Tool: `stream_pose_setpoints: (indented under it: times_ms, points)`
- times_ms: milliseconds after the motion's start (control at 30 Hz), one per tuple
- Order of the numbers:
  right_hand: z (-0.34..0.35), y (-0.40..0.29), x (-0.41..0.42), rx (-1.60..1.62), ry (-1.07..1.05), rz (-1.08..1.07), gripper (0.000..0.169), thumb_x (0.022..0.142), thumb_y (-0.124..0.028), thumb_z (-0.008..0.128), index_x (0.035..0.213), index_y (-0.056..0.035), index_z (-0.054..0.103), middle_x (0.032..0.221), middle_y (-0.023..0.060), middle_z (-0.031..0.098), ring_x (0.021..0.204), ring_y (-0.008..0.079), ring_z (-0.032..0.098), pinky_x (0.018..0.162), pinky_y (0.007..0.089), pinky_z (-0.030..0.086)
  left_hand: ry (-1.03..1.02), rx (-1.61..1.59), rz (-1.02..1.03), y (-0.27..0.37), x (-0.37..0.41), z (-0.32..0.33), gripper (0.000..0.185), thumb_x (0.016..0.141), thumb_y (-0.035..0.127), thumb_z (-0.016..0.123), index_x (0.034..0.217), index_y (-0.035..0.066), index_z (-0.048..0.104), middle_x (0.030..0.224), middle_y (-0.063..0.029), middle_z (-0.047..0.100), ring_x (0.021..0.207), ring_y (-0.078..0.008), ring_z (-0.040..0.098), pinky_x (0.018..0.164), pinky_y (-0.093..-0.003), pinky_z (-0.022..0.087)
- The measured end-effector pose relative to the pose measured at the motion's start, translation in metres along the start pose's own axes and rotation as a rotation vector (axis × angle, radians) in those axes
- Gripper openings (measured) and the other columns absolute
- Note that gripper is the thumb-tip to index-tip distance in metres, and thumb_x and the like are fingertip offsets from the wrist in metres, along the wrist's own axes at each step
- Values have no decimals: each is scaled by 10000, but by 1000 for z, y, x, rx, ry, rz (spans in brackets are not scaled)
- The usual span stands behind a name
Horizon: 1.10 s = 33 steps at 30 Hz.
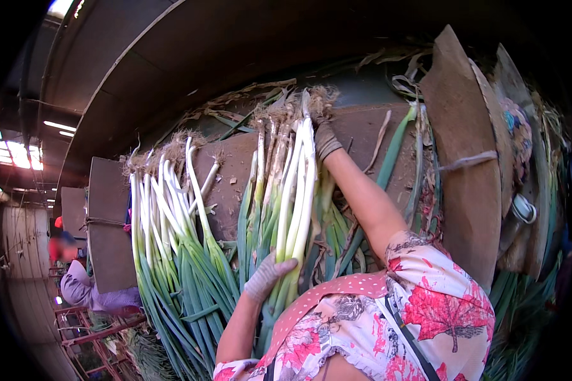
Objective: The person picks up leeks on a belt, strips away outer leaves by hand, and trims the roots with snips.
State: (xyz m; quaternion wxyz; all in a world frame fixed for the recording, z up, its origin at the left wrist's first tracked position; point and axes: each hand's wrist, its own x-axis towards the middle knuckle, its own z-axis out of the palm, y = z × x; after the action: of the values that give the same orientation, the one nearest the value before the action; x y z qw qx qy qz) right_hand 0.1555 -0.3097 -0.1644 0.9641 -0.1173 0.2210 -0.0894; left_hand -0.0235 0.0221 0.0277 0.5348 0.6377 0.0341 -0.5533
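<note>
My left hand (265, 277), in a fabric glove, is wrapped around a few long green onions (295, 205) where the white shanks turn green. Their roots point away from me and the leaves run down against my apron (324, 305). At the root end is my gloved right hand (325, 137), its fingers hidden behind roots and stalks, so its grip is unclear. Beneath and left of the held stalks lie unpeeled onions (262, 190) with brown, dirty skins. Farther left rests a pile of clean white onions (171, 209), leaves towards me.
Upright boards (462, 157) (108, 228) flank the brown work surface (229, 183). Dry leaf scraps (248, 95) lie along its far edge. A metal container (519, 214) stands beyond the right board. At far left are other people (76, 281) and a red metal frame (100, 333).
</note>
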Motion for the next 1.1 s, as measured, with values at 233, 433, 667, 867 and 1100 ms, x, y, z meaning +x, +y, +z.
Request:
stream_pose_setpoints:
  times_ms: [233, 433, 667, 867, 1100]
  points:
    - [5, 8, 52, -358, 415, -51, 590, 947, -551, 483, 1255, -54, 560, 1096, 185, 661, 975, 327, 633, 849, 472, 531, 60, -47, -59, 21, -63, -4, 495, 770, 354, 786, 1061, 9, 584, 781, -79, 614, 645, -177, 613, 600, -286, 521]
    - [28, -12, 42, -735, 530, -137, 563, 937, -494, 543, 1279, -48, 556, 1170, 184, 636, 1063, 330, 601, 918, 458, 490, 295, -11, -227, 14, -146, 2, 582, 716, 276, 829, 1170, -2, 593, 921, -88, 673, 785, -185, 658, 711, -306, 553]
    - [69, -23, 18, -1029, 115, -22, 547, 925, -428, 612, 1308, -41, 551, 1257, 183, 607, 1166, 334, 564, 998, 441, 443, 374, -312, -46, 4, -226, 19, 577, 603, 243, 864, 1028, -48, 603, 724, -194, 646, 585, -304, 647, 564, -386, 558]
    - [24, 4, -170, -1582, 132, -879, 839, 840, -536, 688, 1462, -52, 402, 1356, 221, 538, 1272, 351, 498, 1101, 481, 339, 28, -335, 255, -6, -94, -30, 617, 763, 393, 795, 1176, -2, 564, 884, -123, 669, 662, -221, 668, 580, -327, 561]
    - [-98, 36, -339, -2445, 476, -287, 931, 764, -489, 745, 1476, -26, 363, 1422, 204, 447, 1345, 359, 398, 1120, 533, 283, -101, -242, 26, -35, 31, -10, 397, 886, 369, 705, 1041, 8, 645, 833, -101, 703, 669, -204, 698, 574, -311, 576]
